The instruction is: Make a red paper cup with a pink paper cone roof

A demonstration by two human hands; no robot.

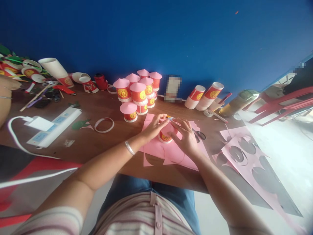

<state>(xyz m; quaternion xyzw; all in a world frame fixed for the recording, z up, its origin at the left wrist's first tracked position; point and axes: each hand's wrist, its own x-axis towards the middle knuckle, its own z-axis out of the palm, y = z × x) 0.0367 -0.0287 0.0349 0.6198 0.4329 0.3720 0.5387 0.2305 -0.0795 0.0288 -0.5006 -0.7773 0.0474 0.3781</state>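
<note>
A small orange-and-white tube (170, 117) shows between my two hands, above a red paper cup. My left hand (157, 126) has its fingertips closed at the orange end. My right hand (185, 133) reaches in from the other side, fingers curled at the white end and thumb angled down beside the pink paper cone. That cone (165, 128) sits over the red-and-gold cup (165, 138), partly covered by my hands. Pink paper sheets (156, 145) lie beneath the cup. Dark-handled scissors (201, 134) rest just right of my right hand.
Several cone-topped red cups (137, 87) are grouped behind my left hand. Stacked cups (195, 98) lean toward the wall, near a tape roll (208, 113). A paper ring (104, 125) and a power strip (55, 127) lie left; cut pink scraps (241, 153) lie right.
</note>
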